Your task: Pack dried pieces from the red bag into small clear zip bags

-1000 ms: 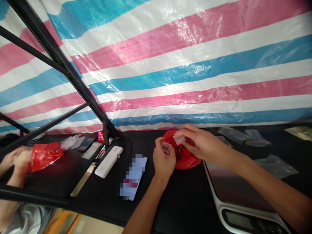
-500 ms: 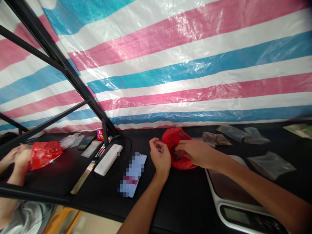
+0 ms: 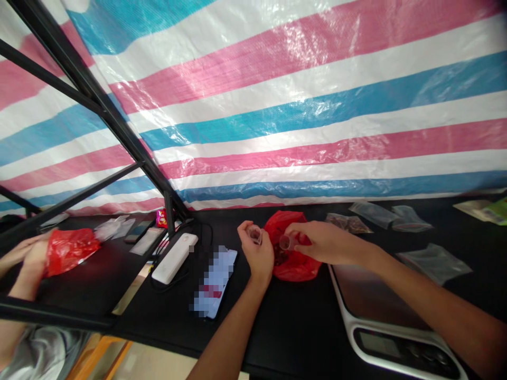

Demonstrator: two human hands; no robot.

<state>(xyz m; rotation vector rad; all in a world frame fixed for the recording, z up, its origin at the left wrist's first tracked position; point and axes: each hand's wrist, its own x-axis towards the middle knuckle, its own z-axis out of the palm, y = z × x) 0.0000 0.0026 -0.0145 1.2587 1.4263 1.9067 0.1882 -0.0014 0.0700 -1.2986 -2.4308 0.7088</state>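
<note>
My left hand (image 3: 257, 256) is closed around a small clear plastic container (image 3: 254, 233), its mouth facing up; whether it is a cup or a bag I cannot tell. Beside it, a red plastic bag (image 3: 299, 270) lies open with small dark brown pieces (image 3: 280, 257) inside. Over the bag's mouth, my right hand (image 3: 317, 240) grips a small clear plastic cup (image 3: 287, 243). The cup's opening is tilted toward my left hand. What it holds is too small to make out.
A digital scale (image 3: 380, 295) lies under my right forearm. Clear zip bags (image 3: 435, 264) and filled bags (image 3: 348, 222) are behind it. To the left are a phone (image 3: 216, 285), a white power bank (image 3: 175, 258), a black frame (image 3: 130, 148) and another person's hands with a red bag (image 3: 71, 250).
My right hand has lifted out of the brown pieces, and the clear cup now shows in its fingers. My left hand has stayed nearly in place, its container's mouth more visible.
</note>
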